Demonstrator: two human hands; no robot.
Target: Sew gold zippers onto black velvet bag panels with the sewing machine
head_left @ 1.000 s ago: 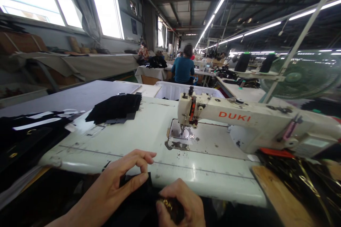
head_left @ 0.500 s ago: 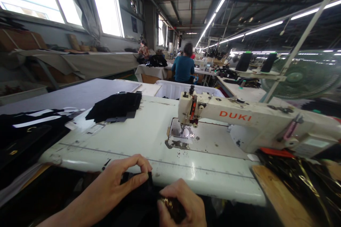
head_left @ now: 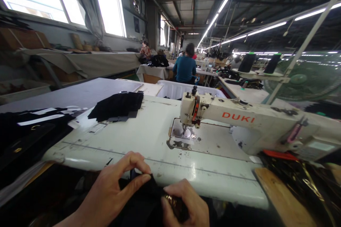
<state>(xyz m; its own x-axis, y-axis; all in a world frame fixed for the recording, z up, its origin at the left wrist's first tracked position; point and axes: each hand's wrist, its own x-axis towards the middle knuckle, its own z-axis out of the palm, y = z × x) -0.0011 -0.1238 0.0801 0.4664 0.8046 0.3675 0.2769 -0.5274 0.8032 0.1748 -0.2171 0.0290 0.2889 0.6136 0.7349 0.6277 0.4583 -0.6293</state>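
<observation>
At the front edge of the pale sewing table (head_left: 149, 138), my left hand (head_left: 125, 181) pinches a black fabric piece (head_left: 145, 193) between thumb and fingertips. To its right, my right hand (head_left: 186, 202) is closed around a dark item with gold-coloured metal (head_left: 172, 202); its full shape is hidden by the fingers and shadow. The two hands are apart, with dark material between and below them. Beyond them on the table stands the DUKI sewing machine (head_left: 237, 115), its needle area holding no fabric. A stack of black pieces (head_left: 117, 106) lies to the machine's left.
Black fabric with white strips (head_left: 39, 127) is heaped at the left. A white bin (head_left: 170, 88) stands behind the table. Black straps with gold zips (head_left: 306, 181) and a wooden board (head_left: 279, 198) are at the right. A person in blue (head_left: 184, 68) sits ahead.
The view has shifted slightly, so the scene sits a little further right. Both hands keep their hold, and the black fabric at my left fingertips now spreads a bit wider.
</observation>
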